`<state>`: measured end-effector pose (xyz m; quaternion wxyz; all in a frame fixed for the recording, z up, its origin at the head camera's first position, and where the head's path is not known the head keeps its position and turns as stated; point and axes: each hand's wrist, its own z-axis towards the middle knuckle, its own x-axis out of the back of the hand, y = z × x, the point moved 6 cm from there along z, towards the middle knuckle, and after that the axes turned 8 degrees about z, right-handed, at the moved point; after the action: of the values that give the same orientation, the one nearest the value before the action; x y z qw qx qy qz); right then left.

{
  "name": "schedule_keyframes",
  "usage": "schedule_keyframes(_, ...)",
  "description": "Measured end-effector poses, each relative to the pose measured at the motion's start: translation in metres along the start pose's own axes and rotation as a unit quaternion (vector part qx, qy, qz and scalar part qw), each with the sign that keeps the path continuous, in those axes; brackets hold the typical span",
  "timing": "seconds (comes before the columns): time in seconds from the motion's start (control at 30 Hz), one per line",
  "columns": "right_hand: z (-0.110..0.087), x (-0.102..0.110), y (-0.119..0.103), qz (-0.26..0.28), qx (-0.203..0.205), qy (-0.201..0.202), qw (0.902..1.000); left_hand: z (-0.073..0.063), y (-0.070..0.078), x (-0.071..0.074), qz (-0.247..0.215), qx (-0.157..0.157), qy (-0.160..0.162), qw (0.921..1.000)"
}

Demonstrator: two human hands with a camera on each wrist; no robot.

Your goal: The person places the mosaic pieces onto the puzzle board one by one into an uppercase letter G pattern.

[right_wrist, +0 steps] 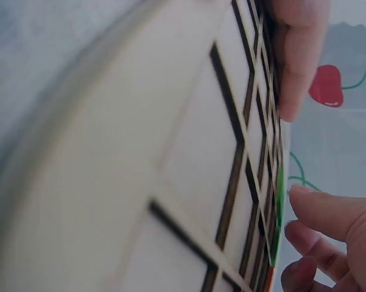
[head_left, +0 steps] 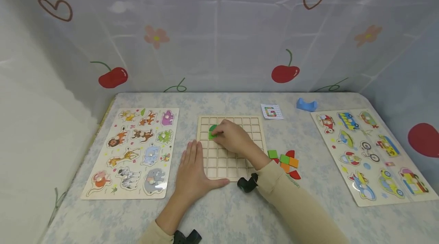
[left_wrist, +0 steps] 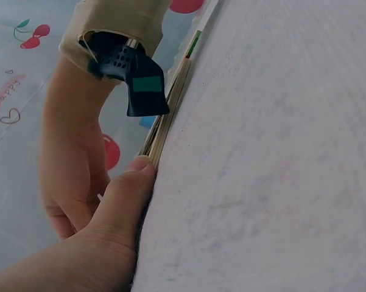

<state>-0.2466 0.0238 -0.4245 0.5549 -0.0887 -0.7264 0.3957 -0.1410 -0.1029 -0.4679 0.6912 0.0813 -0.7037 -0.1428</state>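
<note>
My right hand reaches over a wooden grid board, pinching a dark green rounded piece near its upper left. Just below that lies a lighter green square. In the right wrist view the thumb and curled fingers stand by the green edge, and a bit of red piece shows too; their exact contact is partly hidden. My left hand lies with straight fingers along the board's left edge, its thumb against the near edge.
Right of the board lie loose green, orange and red pieces. A pattern card and a blue curved object are farther back. An animal puzzle board stands left, a vehicle puzzle board right.
</note>
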Motion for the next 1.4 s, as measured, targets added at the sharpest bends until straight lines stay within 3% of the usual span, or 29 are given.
schedule_keyframes(0.23, -0.025, 0.021, 0.016, 0.024, -0.025, 0.006, 0.9994, 0.001, 0.000, -0.002, 0.000, 0.005, -0.005, 1.0000)
schedule_keyframes(0.53, -0.082, 0.055, 0.062, 0.048, -0.053, 0.012, 0.9974, 0.001, -0.001, -0.002, -0.004, 0.013, -0.007, 0.9999)
schedule_keyframes(0.9, -0.145, 0.090, 0.113, 0.011, -0.112, 0.021, 0.9934, 0.001, -0.001, -0.004, 0.002, 0.010, -0.009, 0.9999)
schedule_keyframes(1.2, -0.167, 0.101, 0.137, 0.003, -0.157, 0.030, 0.9872, 0.002, -0.002, -0.004, 0.007, 0.008, -0.003, 0.9999)
schedule_keyframes(1.4, -0.171, 0.101, 0.141, 0.001, -0.154, 0.027, 0.9877, 0.002, -0.002, -0.004, 0.000, 0.010, -0.003, 0.9999)
